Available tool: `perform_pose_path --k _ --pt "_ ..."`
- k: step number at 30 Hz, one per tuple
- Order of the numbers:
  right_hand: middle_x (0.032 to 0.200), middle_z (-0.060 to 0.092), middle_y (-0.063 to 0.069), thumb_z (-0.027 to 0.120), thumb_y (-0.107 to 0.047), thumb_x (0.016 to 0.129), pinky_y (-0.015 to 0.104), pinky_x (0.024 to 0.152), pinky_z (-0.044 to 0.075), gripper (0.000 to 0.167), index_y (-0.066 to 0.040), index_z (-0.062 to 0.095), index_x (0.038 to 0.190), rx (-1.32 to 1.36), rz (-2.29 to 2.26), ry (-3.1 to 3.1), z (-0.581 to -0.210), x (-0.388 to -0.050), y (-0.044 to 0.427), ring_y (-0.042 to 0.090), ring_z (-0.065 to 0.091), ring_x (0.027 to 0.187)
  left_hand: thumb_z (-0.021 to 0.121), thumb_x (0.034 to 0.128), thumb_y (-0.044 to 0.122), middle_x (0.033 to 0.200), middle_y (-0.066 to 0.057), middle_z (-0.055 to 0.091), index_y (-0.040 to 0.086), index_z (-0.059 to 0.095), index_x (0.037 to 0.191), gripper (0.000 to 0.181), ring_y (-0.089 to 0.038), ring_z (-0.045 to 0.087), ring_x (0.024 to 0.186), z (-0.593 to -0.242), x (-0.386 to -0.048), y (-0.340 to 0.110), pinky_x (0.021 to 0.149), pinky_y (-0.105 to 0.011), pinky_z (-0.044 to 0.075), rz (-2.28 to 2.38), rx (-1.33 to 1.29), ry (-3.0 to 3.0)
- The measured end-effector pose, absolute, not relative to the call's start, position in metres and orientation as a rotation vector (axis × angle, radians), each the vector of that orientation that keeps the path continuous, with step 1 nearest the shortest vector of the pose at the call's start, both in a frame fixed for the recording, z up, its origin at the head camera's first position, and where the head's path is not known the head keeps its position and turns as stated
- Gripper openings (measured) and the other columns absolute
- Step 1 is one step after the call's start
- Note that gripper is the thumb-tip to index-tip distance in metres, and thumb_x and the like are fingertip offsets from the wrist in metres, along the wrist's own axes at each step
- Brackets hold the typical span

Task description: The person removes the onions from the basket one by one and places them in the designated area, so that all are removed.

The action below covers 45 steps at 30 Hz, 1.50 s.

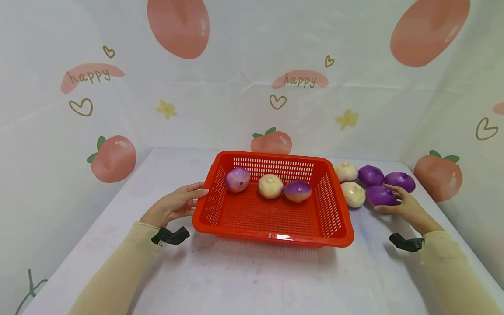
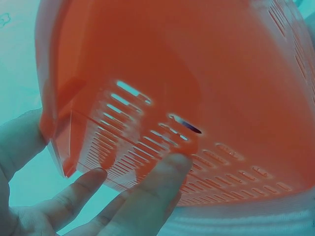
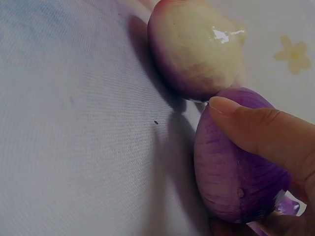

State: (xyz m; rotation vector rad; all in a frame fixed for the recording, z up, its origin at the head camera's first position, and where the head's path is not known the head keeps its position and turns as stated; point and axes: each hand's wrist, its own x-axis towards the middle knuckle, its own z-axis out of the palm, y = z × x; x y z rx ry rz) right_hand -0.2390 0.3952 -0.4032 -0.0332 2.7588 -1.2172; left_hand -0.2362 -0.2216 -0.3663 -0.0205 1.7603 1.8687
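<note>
The left hand (image 1: 176, 204) grips the left rim of a red slotted basket (image 1: 271, 239), its fingertips against the outer wall in the left wrist view (image 2: 162, 29). Inside the basket lie a purple onion (image 1: 237, 180), a whitish onion (image 1: 270, 186) and a purple-and-tan onion (image 1: 297, 191). Right of the basket, the right hand (image 1: 409, 210) holds a purple onion (image 1: 379, 196) between thumb and fingers. In the right wrist view the thumb (image 3: 261, 128) lies across that purple onion (image 3: 231, 172), beside a pale onion (image 3: 197, 49).
Two whitish onions (image 1: 346, 172) (image 1: 353, 194) stand beside the basket's right side. Two more purple onions (image 1: 371, 176) (image 1: 400, 181) sit behind the held one. A white cloth with printed fruit hangs behind the white table (image 1: 236, 280).
</note>
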Motion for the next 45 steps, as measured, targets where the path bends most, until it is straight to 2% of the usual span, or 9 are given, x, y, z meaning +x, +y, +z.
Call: perform_pose_path --k 9,19,34,42,44,45 --pt "0.142 0.018 0.046 0.071 -0.031 0.088 0.072 0.102 0.028 0.096 0.005 0.009 0.151 -0.015 -1.194 2.743 -0.405 -0.241 0.396 0.059 0.027 0.127 0.056 0.0988 0.027 0.11 0.002 0.064 0.009 0.025 0.152 0.064 -0.015 0.068 0.093 -0.366 -0.236 -0.223 0.082 -0.036 0.058 1.859 -0.054 1.794" --pt "0.143 0.015 0.046 0.07 -0.034 0.089 0.074 0.102 0.026 0.098 0.006 0.006 0.151 -0.012 -1.197 2.688 -0.402 -0.242 0.394 0.061 0.025 0.127 0.056 0.0986 0.027 0.111 0.001 0.063 0.01 0.024 0.153 0.065 -0.017 0.068 0.094 -0.368 -0.237 -0.224 0.084 -0.039 0.058 1.868 -0.065 1.783" --pt "0.143 0.017 0.045 0.07 -0.031 0.089 0.074 0.102 0.025 0.096 0.006 0.007 0.151 -0.035 -1.226 2.687 -0.405 -0.242 0.394 0.06 0.026 0.128 0.056 0.0988 0.026 0.11 0.002 0.064 0.009 0.025 0.152 0.064 -0.016 0.068 0.094 -0.368 -0.236 -0.224 0.081 -0.036 0.059 1.88 -0.045 1.762" --pt "0.148 0.012 0.043 0.067 -0.033 0.091 0.075 0.101 0.024 0.097 0.006 0.002 0.151 -0.059 -1.179 2.697 -0.396 -0.241 0.4 0.06 0.018 0.132 0.056 0.0984 0.027 0.112 0.001 0.062 0.009 0.023 0.153 0.066 -0.017 0.068 0.095 -0.367 -0.236 -0.223 0.083 -0.038 0.058 1.873 -0.05 1.764" --pt "0.148 0.016 0.041 0.066 -0.032 0.092 0.055 0.107 0.038 0.095 0.006 0.002 0.151 -0.084 -1.17 2.712 -0.387 -0.241 0.402 0.058 0.02 0.133 0.056 0.0983 0.027 0.112 0.0 0.062 0.009 0.021 0.153 0.068 -0.018 0.068 0.095 -0.367 -0.236 -0.223 0.083 -0.039 0.058 1.875 -0.044 1.764" --pt "0.149 0.018 0.04 0.065 -0.032 0.093 0.043 0.104 0.044 0.094 0.005 0.002 0.151 -0.094 -1.167 2.72 -0.381 -0.243 0.403 0.057 0.022 0.133 0.056 0.0986 0.026 0.112 0.0 0.062 0.008 0.021 0.153 0.067 -0.018 0.068 0.095 -0.366 -0.235 -0.223 0.083 -0.039 0.058 1.877 -0.034 1.763"
